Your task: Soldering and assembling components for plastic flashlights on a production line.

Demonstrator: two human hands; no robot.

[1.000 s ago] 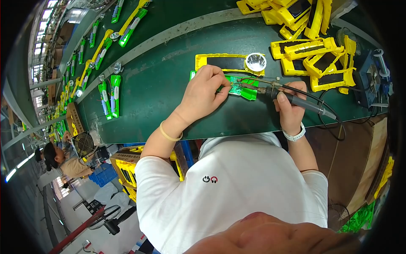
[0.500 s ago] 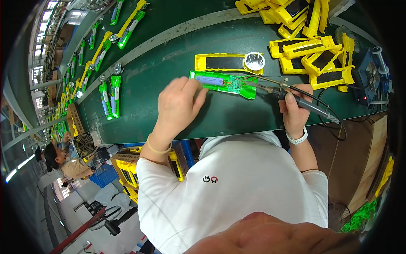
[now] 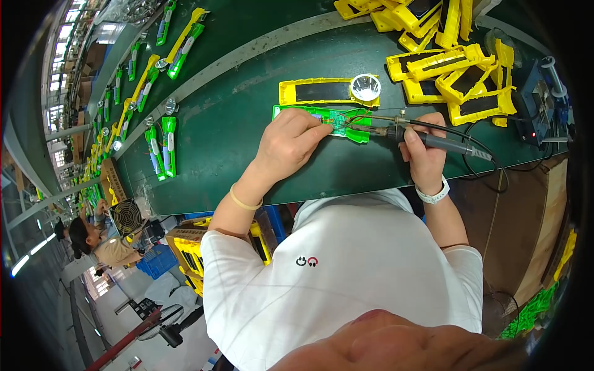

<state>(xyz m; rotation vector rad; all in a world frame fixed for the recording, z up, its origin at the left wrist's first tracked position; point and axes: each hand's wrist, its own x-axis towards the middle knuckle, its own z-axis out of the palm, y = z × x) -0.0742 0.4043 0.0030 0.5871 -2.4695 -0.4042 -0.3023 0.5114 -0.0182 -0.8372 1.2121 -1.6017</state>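
Note:
My right hand [image 3: 426, 154] grips a soldering iron [image 3: 447, 144] with a thin metal tube along it. Its tip points left over the green lamp housing [image 3: 359, 135], which lies open on the bench. Inside that housing are a green circuit board [image 3: 338, 121], loose wires and a battery cell, mostly covered by my left hand [image 3: 288, 145]. The left thumb and fingers pinch together at the board's left end; what they hold is too small to make out. Just behind lies a yellow casing [image 3: 314, 93] with a dark panel and a round silver reflector [image 3: 365, 88].
Yellow casings [image 3: 461, 77] are piled at the back right, near a soldering station [image 3: 537, 111] with cables. Two green housings [image 3: 162, 148] lie at left; more green and yellow parts line the far left. A person [image 3: 99, 238] sits beyond a fan [image 3: 126, 216].
My left hand has moved right along the green housing, and its fingers have closed at the circuit board. The right hand with the soldering iron has shifted slightly left in view.

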